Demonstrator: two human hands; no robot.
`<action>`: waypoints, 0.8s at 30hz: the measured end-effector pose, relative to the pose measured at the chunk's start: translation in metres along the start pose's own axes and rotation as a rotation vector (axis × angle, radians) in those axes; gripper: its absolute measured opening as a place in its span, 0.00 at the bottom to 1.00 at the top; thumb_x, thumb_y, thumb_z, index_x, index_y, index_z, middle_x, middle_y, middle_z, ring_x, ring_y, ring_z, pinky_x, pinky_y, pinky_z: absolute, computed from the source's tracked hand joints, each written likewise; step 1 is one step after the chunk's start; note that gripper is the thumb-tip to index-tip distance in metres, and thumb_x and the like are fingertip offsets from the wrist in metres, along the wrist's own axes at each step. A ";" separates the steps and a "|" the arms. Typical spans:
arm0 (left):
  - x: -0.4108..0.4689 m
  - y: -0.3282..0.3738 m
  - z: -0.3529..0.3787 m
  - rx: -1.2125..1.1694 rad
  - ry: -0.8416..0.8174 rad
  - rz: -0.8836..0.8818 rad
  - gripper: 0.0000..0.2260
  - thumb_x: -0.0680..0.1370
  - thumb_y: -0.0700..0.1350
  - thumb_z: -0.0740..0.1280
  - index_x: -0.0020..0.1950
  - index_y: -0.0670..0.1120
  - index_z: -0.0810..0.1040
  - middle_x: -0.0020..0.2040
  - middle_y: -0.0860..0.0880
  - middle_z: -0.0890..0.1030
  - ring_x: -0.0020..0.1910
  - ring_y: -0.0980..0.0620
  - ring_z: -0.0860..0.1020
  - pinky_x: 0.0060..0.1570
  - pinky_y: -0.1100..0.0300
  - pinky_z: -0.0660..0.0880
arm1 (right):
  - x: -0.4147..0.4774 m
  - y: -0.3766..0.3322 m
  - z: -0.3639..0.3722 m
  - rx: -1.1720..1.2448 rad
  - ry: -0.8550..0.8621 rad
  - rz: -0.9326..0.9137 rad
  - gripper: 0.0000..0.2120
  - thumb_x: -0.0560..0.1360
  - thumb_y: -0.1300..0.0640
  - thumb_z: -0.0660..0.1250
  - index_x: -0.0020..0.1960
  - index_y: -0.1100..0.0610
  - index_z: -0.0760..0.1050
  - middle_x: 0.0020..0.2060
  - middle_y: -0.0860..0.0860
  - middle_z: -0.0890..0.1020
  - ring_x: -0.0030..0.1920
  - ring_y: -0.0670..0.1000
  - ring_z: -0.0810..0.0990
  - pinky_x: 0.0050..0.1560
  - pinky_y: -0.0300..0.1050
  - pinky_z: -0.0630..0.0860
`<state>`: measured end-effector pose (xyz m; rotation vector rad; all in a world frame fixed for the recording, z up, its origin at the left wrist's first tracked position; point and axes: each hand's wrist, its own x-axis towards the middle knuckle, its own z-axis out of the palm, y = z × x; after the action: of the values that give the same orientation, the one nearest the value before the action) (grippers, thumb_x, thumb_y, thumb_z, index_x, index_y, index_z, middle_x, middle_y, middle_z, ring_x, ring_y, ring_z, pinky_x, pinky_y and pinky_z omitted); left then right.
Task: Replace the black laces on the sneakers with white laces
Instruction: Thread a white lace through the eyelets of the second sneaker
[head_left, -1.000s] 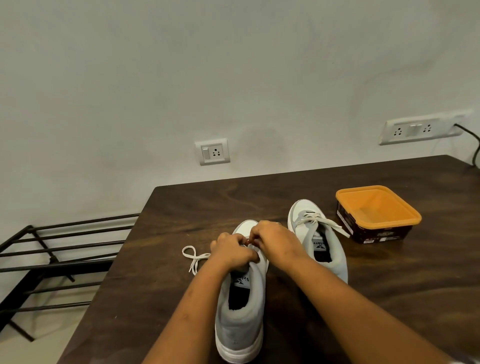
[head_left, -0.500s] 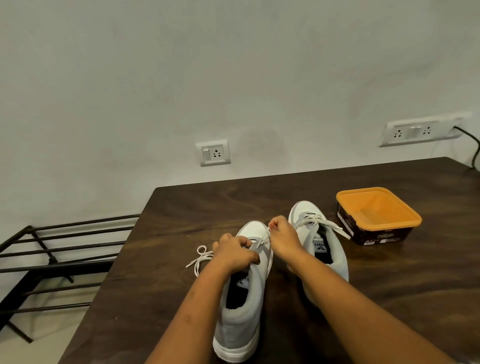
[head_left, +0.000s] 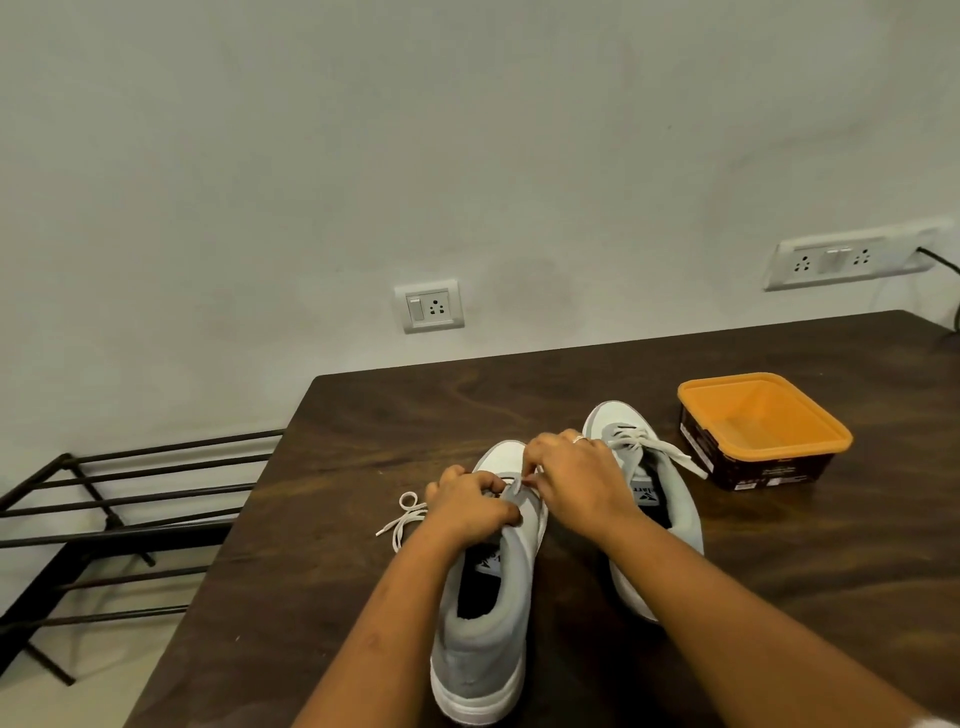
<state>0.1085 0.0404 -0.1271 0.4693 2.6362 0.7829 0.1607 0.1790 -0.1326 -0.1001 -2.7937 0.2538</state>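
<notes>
On the head camera, my left hand (head_left: 470, 512) curls round the eyelet front of the grey-and-white sneaker (head_left: 488, 639) beneath it. My right hand (head_left: 582, 483) pinches the flat white lace (head_left: 404, 521) at the eyelets, right between my two hands. The lace's loose end trails over the dark wooden table (head_left: 395, 415) just left of my left hand, so I judge this shoe only partly threaded. The second grey-and-white sneaker (head_left: 615, 415), just beyond my right hand, already carries its second white lace (head_left: 652, 448). I count two sneakers, two white laces, one orange plastic tub (head_left: 763, 421) further right of my right hand, and no black lace in view.
</notes>
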 end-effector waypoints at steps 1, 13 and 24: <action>0.000 -0.002 -0.001 -0.005 0.008 -0.003 0.17 0.71 0.51 0.70 0.60 0.53 0.77 0.66 0.46 0.65 0.67 0.44 0.61 0.64 0.56 0.61 | 0.002 0.002 0.000 0.091 0.059 0.092 0.04 0.79 0.54 0.62 0.49 0.50 0.75 0.49 0.46 0.79 0.51 0.51 0.76 0.51 0.48 0.71; 0.000 0.004 0.002 -0.001 0.030 0.037 0.18 0.71 0.48 0.70 0.62 0.52 0.77 0.70 0.46 0.62 0.69 0.44 0.58 0.65 0.60 0.59 | 0.010 0.003 -0.015 0.463 0.196 0.262 0.20 0.73 0.66 0.62 0.63 0.52 0.68 0.60 0.50 0.74 0.61 0.51 0.70 0.60 0.49 0.69; 0.001 0.003 0.002 0.005 0.016 0.023 0.18 0.70 0.50 0.71 0.60 0.53 0.77 0.66 0.47 0.65 0.67 0.45 0.61 0.62 0.58 0.61 | 0.002 -0.001 -0.005 -0.055 -0.196 -0.056 0.03 0.78 0.52 0.63 0.47 0.48 0.75 0.47 0.47 0.81 0.52 0.51 0.78 0.55 0.49 0.64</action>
<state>0.1086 0.0440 -0.1270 0.4984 2.6525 0.7898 0.1605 0.1787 -0.1271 -0.0106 -2.9933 0.1813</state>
